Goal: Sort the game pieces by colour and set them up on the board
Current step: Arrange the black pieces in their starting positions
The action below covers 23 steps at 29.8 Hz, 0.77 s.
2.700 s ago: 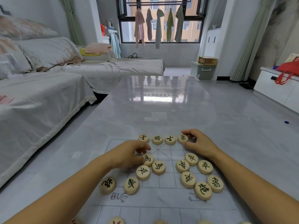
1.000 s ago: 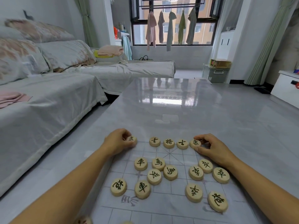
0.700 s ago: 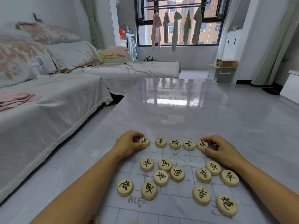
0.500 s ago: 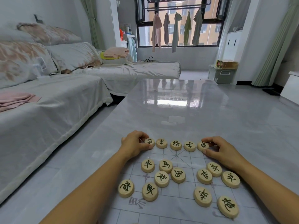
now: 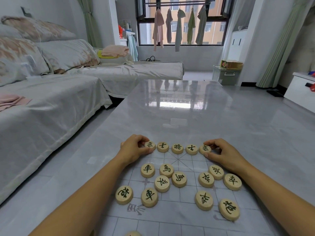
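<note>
A thin printed game board (image 5: 179, 217) lies on the grey table. Along its far edge stands a row of round wooden pieces with black characters. My left hand (image 5: 134, 149) pinches the leftmost piece of that row (image 5: 150, 145). My right hand (image 5: 221, 153) pinches the rightmost piece (image 5: 205, 149). Between them sit three more pieces, the middle one (image 5: 177, 148) at the palace. Several black-lettered pieces lie loose nearer me, in a left cluster (image 5: 162, 183) and a right cluster (image 5: 216, 172).
The glossy grey table (image 5: 179, 108) stretches far beyond the board. A covered sofa (image 5: 42, 108) runs along the left. A white cabinet (image 5: 300, 92) stands at the right. A piece's top edge (image 5: 133, 233) shows at the bottom of the frame.
My left hand carried a piece from the loose cluster to the far row's left end and slid it rightward against its neighbour. My right hand stayed on the rightmost piece.
</note>
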Motion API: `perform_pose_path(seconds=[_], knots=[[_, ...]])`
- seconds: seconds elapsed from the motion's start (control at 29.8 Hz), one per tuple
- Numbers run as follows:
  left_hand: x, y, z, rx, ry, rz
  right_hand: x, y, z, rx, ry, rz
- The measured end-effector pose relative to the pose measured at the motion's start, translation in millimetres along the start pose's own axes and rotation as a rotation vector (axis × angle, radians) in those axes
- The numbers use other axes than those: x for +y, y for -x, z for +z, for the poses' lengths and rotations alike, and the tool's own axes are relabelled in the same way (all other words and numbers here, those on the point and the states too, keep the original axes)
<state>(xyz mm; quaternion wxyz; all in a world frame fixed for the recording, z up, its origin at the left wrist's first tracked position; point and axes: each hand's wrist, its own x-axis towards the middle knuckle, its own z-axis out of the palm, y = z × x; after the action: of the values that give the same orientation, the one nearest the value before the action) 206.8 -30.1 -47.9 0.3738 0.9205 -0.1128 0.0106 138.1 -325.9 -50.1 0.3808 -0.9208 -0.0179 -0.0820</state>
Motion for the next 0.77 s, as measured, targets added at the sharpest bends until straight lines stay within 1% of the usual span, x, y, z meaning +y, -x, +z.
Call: perform_pose_path(seconds=[0.1,0.23,0.37,0.44,0.5,0.57,0.67,0.77], knots=[[-1,-1,-2,-0.022,0.002,0.004,-1,0,0,-0.004,0.014,0.004],[1,6,-13,-0.105,0.122,-0.007,-2,2,-1,0.006,-0.064,0.045],[-6,28,-26,-0.097,0.118,0.034,-3,4,-4,0.057,-0.23,0.106],[-13,42,-28,-0.103,0.118,0.061,-3,4,-5,0.078,-0.273,0.118],[-16,50,-29,-0.086,0.154,0.08,-3,5,-7,0.102,-0.306,0.122],[-16,52,-28,-0.088,0.221,0.063,-4,7,-8,0.127,-0.345,0.122],[-14,52,-29,-0.185,0.243,0.069,-9,8,-10,0.131,-0.385,0.124],[-14,52,-30,-0.256,0.196,0.139,-12,9,-11,0.138,-0.396,0.125]])
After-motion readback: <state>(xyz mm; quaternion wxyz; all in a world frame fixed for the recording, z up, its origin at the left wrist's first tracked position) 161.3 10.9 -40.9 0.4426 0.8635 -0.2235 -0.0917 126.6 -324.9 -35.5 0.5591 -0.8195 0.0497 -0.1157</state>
